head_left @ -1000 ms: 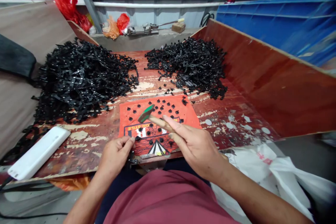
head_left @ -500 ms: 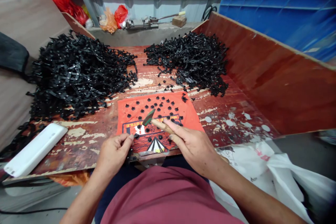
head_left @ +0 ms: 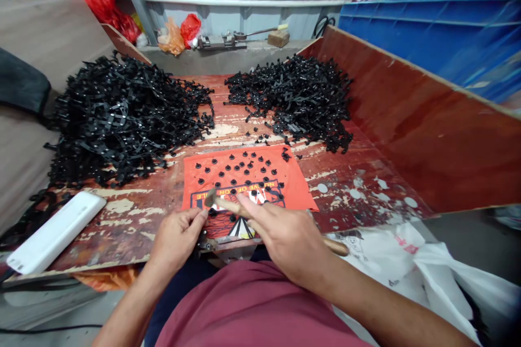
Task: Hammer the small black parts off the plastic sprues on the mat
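My right hand (head_left: pixel 291 241) is wrapped round the wooden handle of a small hammer (head_left: pixel 230 205). Its metal head is close beside my left fingertips, over the lower left of an orange printed cloth (head_left: pixel 299 190). Thumb and finger of my left hand (head_left: pixel 177 236) are pinched at the cloth's left edge on a small black plastic part (head_left: pixel 202 237), mostly hidden by the fingers. Several small black round pieces with upright stems (head_left: pixel 233 181) stand spread over the cloth. A black round piece (head_left: pixel 212 212) lies just under the hammer head.
Large heaps of black plastic parts lie on the left (head_left: pixel 122 119) and right (head_left: pixel 301 100) of the worn red board (head_left: pixel 220 114). A white oblong case (head_left: pixel 57 232) rests at left. Wooden side boards (head_left: pixel 427 124) and a blue crate (head_left: pixel 427 32) border the workplace. White bags (head_left: pixel 439 271) hang at lower right.
The hammer head has swung down and left, nearer my left fingertips. My right hand has shifted a little left and lower. My left hand keeps its pinch in nearly the same place.
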Available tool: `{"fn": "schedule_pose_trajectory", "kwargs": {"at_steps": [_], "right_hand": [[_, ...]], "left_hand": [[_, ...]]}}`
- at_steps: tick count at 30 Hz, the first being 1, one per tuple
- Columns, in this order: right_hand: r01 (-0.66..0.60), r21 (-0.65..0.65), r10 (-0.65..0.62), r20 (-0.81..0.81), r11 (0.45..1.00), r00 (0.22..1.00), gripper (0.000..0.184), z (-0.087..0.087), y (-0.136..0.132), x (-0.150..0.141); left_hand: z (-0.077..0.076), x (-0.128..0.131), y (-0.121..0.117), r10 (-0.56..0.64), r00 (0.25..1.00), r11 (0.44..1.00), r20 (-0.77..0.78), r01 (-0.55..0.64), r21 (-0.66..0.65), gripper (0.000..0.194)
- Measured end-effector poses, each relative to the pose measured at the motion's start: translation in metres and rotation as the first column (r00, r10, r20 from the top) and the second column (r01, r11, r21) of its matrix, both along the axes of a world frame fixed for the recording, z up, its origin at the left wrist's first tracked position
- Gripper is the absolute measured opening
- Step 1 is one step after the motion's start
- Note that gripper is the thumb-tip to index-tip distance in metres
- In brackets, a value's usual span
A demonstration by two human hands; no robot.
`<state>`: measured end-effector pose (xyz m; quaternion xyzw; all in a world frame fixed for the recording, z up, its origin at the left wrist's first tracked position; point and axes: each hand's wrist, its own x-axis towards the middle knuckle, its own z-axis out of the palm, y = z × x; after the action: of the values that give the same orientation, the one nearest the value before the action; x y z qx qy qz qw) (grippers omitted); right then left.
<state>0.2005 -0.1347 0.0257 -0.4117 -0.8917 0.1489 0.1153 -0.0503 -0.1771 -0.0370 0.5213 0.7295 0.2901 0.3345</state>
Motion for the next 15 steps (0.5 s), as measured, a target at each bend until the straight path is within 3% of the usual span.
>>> {"fn": "schedule_pose_trajectory", "kwargs": {"at_steps": [2,6,11,15], "right_hand": [[-0.005,-0.026,0.007,0.102,1.000,0.995,0.049,-0.0025,0.0003,-0.0032],[-0.013,0.007,0.013,0.025,1.000,1.000,0.050,-0.0067,-0.0006,-0.0049],[-0.011,-0.044,0.016,0.101,0.999,0.995,0.048,-0.0103,-0.0023,-0.0069],[0.029,-0.004,-0.029,-0.187,1.000,0.982,0.048,-0.0027,0.0030,0.0000]], "left_hand": [[0.0000,0.0009,-0.0005,-0.027,0.999,1.000,-0.034,0.027,-0.010,0.046],[0.0026,0.0032,-0.0007,-0.050,0.994,0.999,-0.099,0.048,-0.021,0.047],[0.0034,0.0045,-0.0019,-0.048,0.988,0.999,-0.148,0.046,-0.016,0.045],[0.0032,0.0079,-0.0059,-0.046,0.981,0.998,-0.190,0.052,0.029,0.040]]}}
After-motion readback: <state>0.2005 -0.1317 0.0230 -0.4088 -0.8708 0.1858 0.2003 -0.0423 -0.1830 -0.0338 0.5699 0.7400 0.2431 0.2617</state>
